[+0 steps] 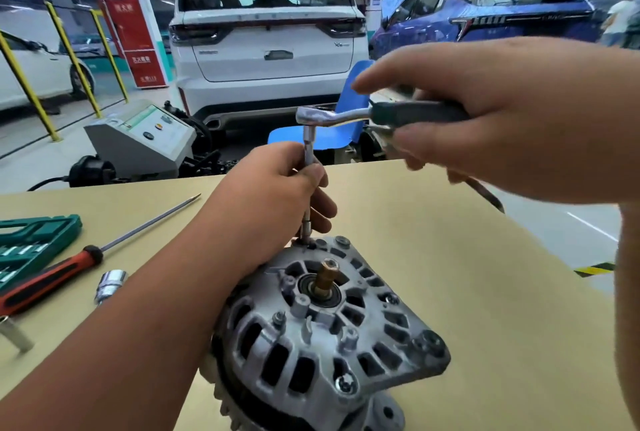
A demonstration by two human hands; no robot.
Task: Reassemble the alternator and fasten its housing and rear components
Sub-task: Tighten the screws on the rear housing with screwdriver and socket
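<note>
Left grip (277,208), fingers curled round the extension bar (307,153), steadies it upright on a housing bolt at the far rim of the alternator (329,333). Right grip (502,118) is closed on the handle of the ratchet (313,116) above. The alternator lies rear face up by the near edge of the table (450,257). The housing halves appear joined and a near bolt (346,384) seated. The rear components, judging by the bare shaft end (325,276), are not yet fitted.

Single wide-angle view from a camera worn on the person's head, facing forward and tilted down over a tan table (450,257). The alternator (329,326) lies very close at 6 o'clock. The left forearm (138,344) enters from 7 o'clock, the right forearm (628,292) from 3 o'clock. A white car (270,49) stands farther back at 12 o'clock.
</note>
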